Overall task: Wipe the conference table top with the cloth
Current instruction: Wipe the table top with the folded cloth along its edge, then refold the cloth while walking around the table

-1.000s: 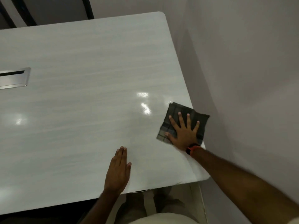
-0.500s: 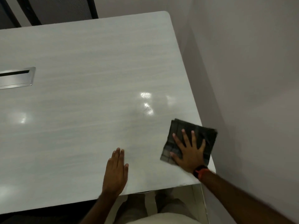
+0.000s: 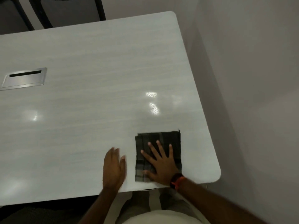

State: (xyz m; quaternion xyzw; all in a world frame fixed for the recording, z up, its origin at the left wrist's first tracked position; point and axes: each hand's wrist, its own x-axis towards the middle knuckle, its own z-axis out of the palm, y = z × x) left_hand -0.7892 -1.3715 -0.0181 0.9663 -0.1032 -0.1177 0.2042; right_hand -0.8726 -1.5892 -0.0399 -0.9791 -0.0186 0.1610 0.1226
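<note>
Pale, glossy conference table top (image 3: 97, 65) with a faint horizontal grain, viewed from above by a person at its near edge. A plain wall (image 3: 250, 62) runs close along the table's right side, and dark chairs (image 3: 68, 12) stand beyond the far edge. Set flush into the surface at far left is a rectangular metal cable hatch (image 3: 24, 78) with a dark slot along its far side. Bright light reflections (image 3: 152, 101) lie on the surface right of centre, with another at left. A dark plaid cloth (image 3: 161, 136), folded into a flat square, lies on the top near the rounded near-right corner, its lower edge close to the near edge of the table. The right hand (image 3: 161, 165) presses palm-down on the cloth, fingers straight and spread wide, thumb out to the left, all of them on the fabric. An orange-and-black wristband (image 3: 177, 181) circles the wrist. The left hand (image 3: 114, 168) lies palm-down on the bare surface just left of the cloth and apart from it, fingers straight and held together, holding nothing; its outline is motion-blurred. Both forearms enter from the bottom of the view, above light-coloured clothing (image 3: 161, 217)
</note>
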